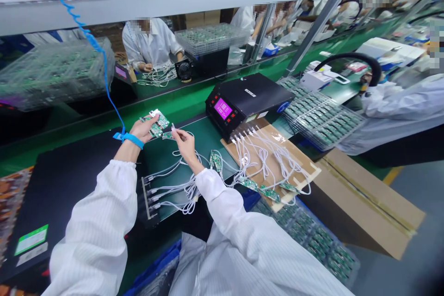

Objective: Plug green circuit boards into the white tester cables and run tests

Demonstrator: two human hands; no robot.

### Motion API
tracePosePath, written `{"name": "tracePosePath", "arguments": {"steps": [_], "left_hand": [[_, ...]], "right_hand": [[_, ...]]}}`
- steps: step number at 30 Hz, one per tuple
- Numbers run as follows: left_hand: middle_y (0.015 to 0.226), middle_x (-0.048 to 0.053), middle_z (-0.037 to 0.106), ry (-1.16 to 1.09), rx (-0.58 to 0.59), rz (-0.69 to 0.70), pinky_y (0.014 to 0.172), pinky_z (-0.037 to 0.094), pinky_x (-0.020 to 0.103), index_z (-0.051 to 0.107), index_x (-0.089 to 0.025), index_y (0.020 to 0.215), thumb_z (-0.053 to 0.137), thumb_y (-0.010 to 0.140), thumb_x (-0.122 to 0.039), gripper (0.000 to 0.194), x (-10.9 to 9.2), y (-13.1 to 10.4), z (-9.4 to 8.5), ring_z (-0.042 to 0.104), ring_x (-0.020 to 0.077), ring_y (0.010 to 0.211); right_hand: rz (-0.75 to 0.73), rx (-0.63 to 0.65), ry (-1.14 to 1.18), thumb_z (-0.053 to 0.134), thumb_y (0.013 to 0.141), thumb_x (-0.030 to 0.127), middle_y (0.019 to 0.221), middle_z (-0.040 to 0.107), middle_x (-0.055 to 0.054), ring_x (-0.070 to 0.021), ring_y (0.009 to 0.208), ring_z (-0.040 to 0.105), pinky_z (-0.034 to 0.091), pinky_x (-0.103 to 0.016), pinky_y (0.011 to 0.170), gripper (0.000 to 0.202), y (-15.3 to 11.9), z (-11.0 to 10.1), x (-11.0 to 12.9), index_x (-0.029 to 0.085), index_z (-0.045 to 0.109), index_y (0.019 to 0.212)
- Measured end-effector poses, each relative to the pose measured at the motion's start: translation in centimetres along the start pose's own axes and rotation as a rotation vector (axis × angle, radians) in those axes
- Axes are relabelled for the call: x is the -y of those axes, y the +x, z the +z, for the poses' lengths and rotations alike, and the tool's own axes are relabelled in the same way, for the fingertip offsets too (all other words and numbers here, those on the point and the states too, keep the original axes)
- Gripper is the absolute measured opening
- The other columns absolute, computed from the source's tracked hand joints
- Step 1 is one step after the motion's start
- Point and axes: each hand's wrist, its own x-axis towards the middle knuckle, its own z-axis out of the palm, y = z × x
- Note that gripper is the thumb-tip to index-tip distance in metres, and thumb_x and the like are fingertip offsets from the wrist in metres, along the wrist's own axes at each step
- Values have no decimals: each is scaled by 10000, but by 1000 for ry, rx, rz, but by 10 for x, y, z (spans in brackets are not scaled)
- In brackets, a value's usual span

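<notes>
My left hand [142,130], with a blue strap at the wrist, grips green circuit boards [160,123] between thumb and fingers. Just to their right, my right hand [185,144] pinches a small white connector [173,127] close to the boards' edge. Whether the connector touches a board cannot be made out. White cables [189,189] lie in a bundle below my right hand. More circuit boards [215,161] rest among the cables to the right. A black tester box [249,97] with a lit purple screen stands behind, white cables plugged into its front.
A brown board [229,148] lies under the tester's cables. Trays of circuit boards [322,115] sit at right and below. A cardboard box [367,203] stands at lower right, a black case [76,185] at left. A coiled blue cord [106,74] hangs down. People in white work beyond.
</notes>
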Motion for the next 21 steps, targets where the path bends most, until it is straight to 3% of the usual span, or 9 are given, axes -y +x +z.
{"name": "tracePosePath", "arguments": {"steps": [7,13,21], "left_hand": [[688,62,700,-20,27,8,697,652,355,670,-109,804,800,812,-104,130,0,-2,2,703,185,623],[678,49,695,-26,14,28,678,644,321,664,-110,788,796,814,-101,135,-1,-4,5,680,158,587],[645,31,665,-3,15,17,592,585,251,650,-117,776,812,809,-118,164,-3,-8,7,639,129,558]], "right_hand": [[27,-4,15,774,810,537,825,761,-26,-152,710,688,574,-284,735,397,0,10,-1,190,794,1003],[36,29,2,766,815,540,873,781,-42,-153,721,685,579,-285,719,422,0,13,-2,175,803,1025],[-6,-12,-25,739,838,525,969,794,-63,-181,852,712,587,-316,844,406,-1,14,2,167,795,1020]]}}
